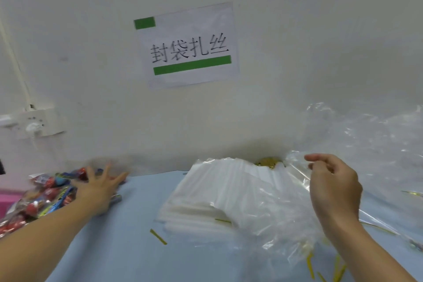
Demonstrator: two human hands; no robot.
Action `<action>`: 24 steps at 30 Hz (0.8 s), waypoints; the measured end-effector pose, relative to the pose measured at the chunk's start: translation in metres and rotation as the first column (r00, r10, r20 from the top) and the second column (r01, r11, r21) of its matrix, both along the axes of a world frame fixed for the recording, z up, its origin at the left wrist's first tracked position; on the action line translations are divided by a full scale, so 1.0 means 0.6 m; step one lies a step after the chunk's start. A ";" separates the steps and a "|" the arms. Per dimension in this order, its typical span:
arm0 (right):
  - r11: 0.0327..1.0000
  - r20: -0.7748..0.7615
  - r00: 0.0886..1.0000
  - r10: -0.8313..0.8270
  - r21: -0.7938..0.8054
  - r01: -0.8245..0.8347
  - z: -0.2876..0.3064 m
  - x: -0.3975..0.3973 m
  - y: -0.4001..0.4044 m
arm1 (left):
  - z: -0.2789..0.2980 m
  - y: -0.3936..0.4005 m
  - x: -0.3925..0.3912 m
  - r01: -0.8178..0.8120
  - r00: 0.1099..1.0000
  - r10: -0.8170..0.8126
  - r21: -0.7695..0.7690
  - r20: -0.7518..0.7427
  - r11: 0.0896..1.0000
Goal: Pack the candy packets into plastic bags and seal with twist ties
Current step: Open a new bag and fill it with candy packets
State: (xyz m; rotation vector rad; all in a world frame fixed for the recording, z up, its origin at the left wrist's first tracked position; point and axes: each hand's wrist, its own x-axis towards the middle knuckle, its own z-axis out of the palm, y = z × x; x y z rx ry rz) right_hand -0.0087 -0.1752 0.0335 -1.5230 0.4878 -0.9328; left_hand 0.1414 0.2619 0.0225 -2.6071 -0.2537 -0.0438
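Observation:
A heap of colourful candy packets (43, 194) lies at the table's left edge. My left hand (98, 188) is spread flat over the heap's right side, fingers straight. A stack of white plastic bags (224, 192) sits in the middle of the table. My right hand (332, 185) hovers at its right, and its curled fingers pinch the edge of a clear plastic bag (281, 220) that drapes over the stack. Gold twist ties (158, 236) lie loose on the blue tabletop, with several more (329, 268) near my right forearm.
The blue table (128, 247) ends at a white wall with a paper sign (187, 46). A wall socket (34, 121) with a plug is at the left. Crumpled clear plastic (375, 144) piles up at the back right. A pink object (9, 201) sits at the far left.

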 end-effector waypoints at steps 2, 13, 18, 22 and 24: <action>1.000 0.010 1.000 0.016 0.010 -0.016 0.002 0.004 0.000 | -0.015 0.021 0.021 0.043 0.999 -0.044 -0.159 -0.003 0.986; 0.981 0.003 0.981 0.192 -0.001 -0.192 -0.002 0.010 0.005 | 0.019 -0.010 0.007 0.323 0.939 -0.289 -0.186 0.188 0.928; 0.934 -0.042 0.953 0.300 -0.192 -0.302 -0.002 0.004 0.007 | 0.110 -0.109 -0.033 0.427 0.887 -0.237 -0.508 0.397 0.748; 0.893 -0.038 0.930 0.364 -0.271 -0.360 -0.003 -0.008 0.017 | 0.160 -0.213 -0.081 0.621 0.705 -0.085 -0.555 0.704 0.553; 0.862 -0.024 0.936 0.350 -0.384 -0.332 0.000 -0.015 0.031 | 0.168 -0.267 -0.111 0.680 0.645 -0.007 -0.570 0.765 0.461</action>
